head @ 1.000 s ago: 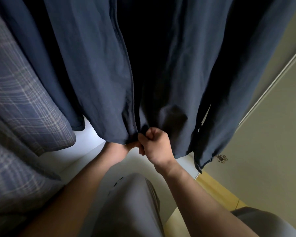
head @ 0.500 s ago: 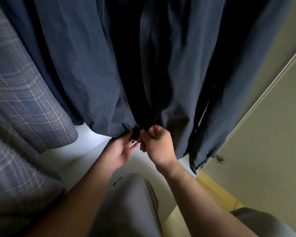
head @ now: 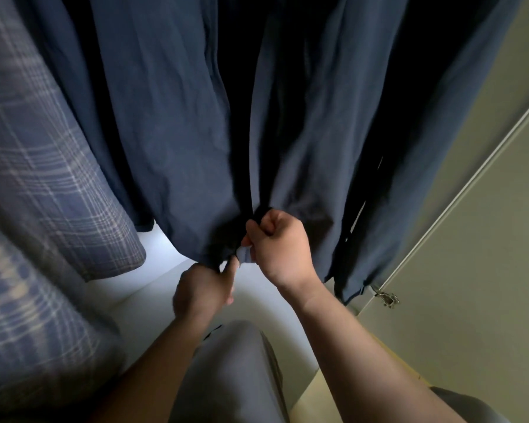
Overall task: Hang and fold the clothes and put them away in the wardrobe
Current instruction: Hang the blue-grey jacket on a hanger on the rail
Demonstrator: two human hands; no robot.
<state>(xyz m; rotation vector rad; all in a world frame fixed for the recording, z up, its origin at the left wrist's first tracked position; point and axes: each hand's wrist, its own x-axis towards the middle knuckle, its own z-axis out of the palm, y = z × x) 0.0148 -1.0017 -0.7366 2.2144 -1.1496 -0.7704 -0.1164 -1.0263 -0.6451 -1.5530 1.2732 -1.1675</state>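
- Left hand [head: 205, 290] pinches the navy garment [head: 171, 148] at its hem, near six o'clock; right hand [head: 280, 245] is fisted round the facing front edge, just beside.
- Step, I judge: straightening the hung front; next, align both edges and tug down gently.
- One plaid garment [head: 43, 184] at nine o'clock, one navy, two hands, one wardrobe door [head: 471, 254] at three.

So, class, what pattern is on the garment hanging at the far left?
Blue-grey plaid garment, with pale crossing lines; the head view shows it.
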